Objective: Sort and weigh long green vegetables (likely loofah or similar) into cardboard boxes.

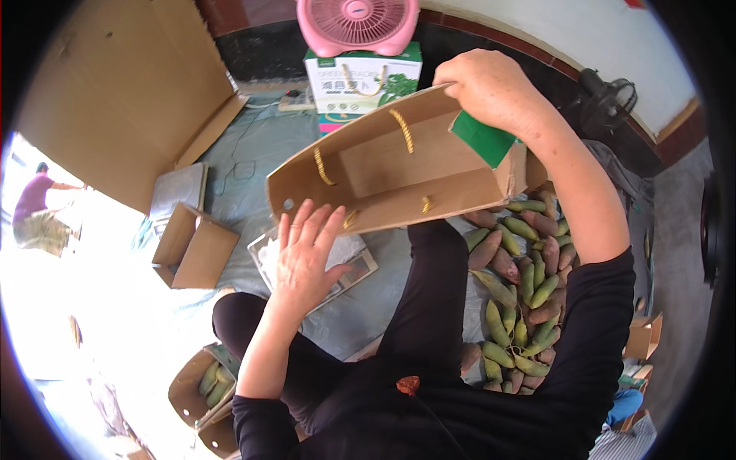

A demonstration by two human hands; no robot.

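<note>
Currently the right hand (491, 88) is pinching the rim of an open cardboard box (376, 172); the left hand (303, 261) is hovering, fingers spread, near its lower edge, contact unclear. The tilted box is seemingly being readied, probably calling for two-handed levelling next. Green and reddish vegetables (527, 285) are lying rightward.

The box (376, 170) is open — brown inside, with yellow cords (401, 132), a green flap (481, 139). It is tilted in the air.

a black top (360, 406) with cropped sleeves (594, 310) is worn with black trousers (425, 284).
</note>
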